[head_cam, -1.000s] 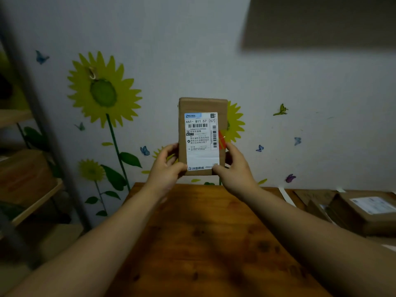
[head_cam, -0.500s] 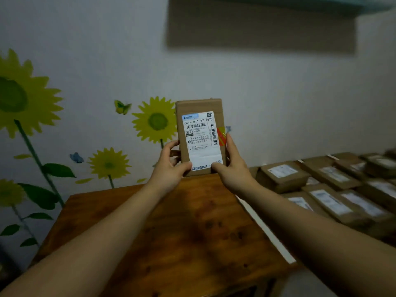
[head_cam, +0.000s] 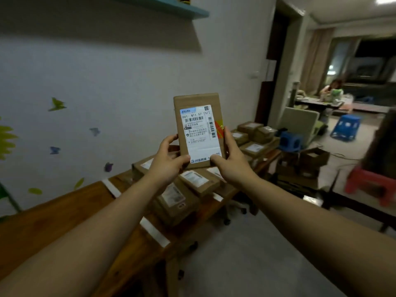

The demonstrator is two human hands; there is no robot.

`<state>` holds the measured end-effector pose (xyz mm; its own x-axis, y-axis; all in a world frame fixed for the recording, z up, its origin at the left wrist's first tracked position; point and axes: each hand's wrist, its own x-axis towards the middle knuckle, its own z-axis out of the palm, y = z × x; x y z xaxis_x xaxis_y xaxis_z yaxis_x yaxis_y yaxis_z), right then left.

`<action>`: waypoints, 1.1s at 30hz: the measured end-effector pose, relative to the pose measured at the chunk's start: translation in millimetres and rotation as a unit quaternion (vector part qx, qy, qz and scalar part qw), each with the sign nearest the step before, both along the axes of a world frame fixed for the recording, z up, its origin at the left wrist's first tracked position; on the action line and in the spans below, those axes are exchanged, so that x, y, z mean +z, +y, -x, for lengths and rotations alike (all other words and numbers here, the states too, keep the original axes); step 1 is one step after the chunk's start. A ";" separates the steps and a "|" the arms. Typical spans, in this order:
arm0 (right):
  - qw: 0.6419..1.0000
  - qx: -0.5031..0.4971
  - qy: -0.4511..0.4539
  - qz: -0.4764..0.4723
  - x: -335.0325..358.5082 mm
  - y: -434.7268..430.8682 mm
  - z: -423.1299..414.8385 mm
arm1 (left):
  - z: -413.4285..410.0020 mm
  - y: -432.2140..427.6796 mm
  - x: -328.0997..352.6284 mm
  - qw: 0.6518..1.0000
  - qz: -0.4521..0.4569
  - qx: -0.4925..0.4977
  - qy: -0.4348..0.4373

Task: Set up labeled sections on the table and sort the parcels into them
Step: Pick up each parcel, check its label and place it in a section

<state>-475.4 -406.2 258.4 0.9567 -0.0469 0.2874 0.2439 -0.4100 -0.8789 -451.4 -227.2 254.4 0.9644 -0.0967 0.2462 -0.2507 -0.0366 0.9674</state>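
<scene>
Head cam: left hand & right hand pinch a parcel upright by its bottom corners. At right end of tabletop lie other parcels.

You're in a home, no question. At nine o'clock the wall wears a sunflower sticker and butterfly stickers, and a teal shelf hangs up at twelve. Farther off at two o'clock it's living-room stuff: long curtains, a person seated at a table, and plastic stools on the floor, blue and red. And it's a home stacked with post. Brown labelled parcels crowd the wooden bench at centre, white tape strips cross it, and open cardboard boxes sit on the floor at three.
</scene>
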 end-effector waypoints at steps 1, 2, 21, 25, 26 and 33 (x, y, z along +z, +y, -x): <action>1.000 -0.019 0.003 -0.004 -2.4 -30.3 -0.7 | -3.8 -31.3 -2.7 1.000 -0.001 -0.016 0.013; 1.000 -0.018 0.002 -0.004 -2.4 -38.7 -1.1 | -4.5 -38.5 -2.7 1.000 0.003 -0.019 0.014; 0.993 -0.112 0.005 -0.026 -18.0 -238.7 -154.5 | -190.9 -245.0 -11.4 0.991 -0.025 -0.134 0.005; 0.992 -0.122 0.004 -0.021 -2.9 -270.6 -204.7 | -243.9 -276.4 -0.6 0.989 -0.023 -0.148 0.004; 0.992 -0.124 0.005 -0.021 0.8 -278.3 -216.1 | -256.3 -283.9 1.2 0.988 -0.019 -0.151 0.005; 0.996 -0.088 -0.011 -0.016 5.0 -341.2 -292.1 | -332.7 -343.8 6.9 0.992 -0.028 -0.122 -0.002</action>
